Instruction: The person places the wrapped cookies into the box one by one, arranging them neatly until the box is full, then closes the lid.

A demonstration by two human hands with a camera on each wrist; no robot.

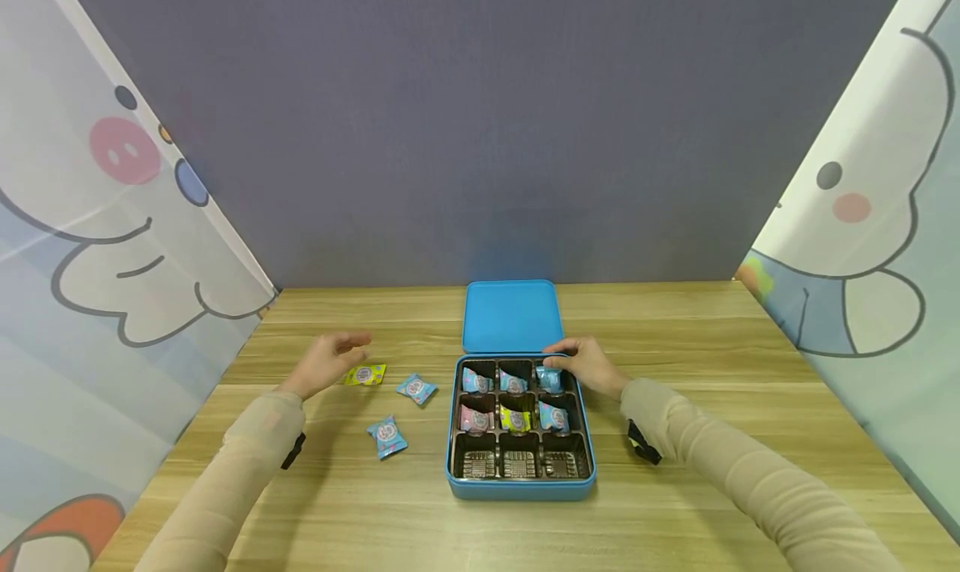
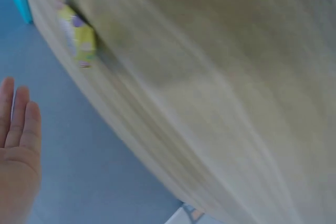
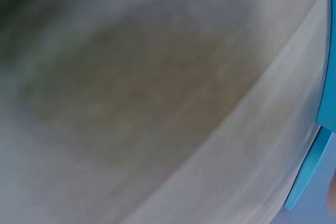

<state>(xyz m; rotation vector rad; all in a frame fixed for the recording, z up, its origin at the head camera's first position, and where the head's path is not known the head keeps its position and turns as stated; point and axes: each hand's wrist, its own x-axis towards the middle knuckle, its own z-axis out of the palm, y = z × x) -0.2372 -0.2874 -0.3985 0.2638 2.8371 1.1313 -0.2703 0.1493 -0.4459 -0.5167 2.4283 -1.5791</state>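
My left hand (image 1: 330, 362) hovers by a yellow wrapped candy (image 1: 365, 375), fingers extended and holding nothing. In the left wrist view its fingers (image 2: 23, 121) look straight, apart from the yellow candy (image 2: 79, 38). Two blue wrapped candies (image 1: 416, 388) (image 1: 387, 436) lie nearby on the table. My right hand (image 1: 587, 363) reaches over the back right corner of a blue tin (image 1: 522, 490). Its thumb and forefinger are spread just above a blue candy (image 1: 549, 378) in that compartment. Other candies, blue, pink (image 1: 476, 418) and yellow (image 1: 515, 419), fill the back and middle rows; the front row shows bare ridged bottoms.
The tin's blue lid (image 1: 513, 315) lies open behind it, near the grey back wall (image 1: 495, 130). Printed cartoon panels (image 1: 862, 222) close off both sides of the wooden table (image 1: 675, 330).
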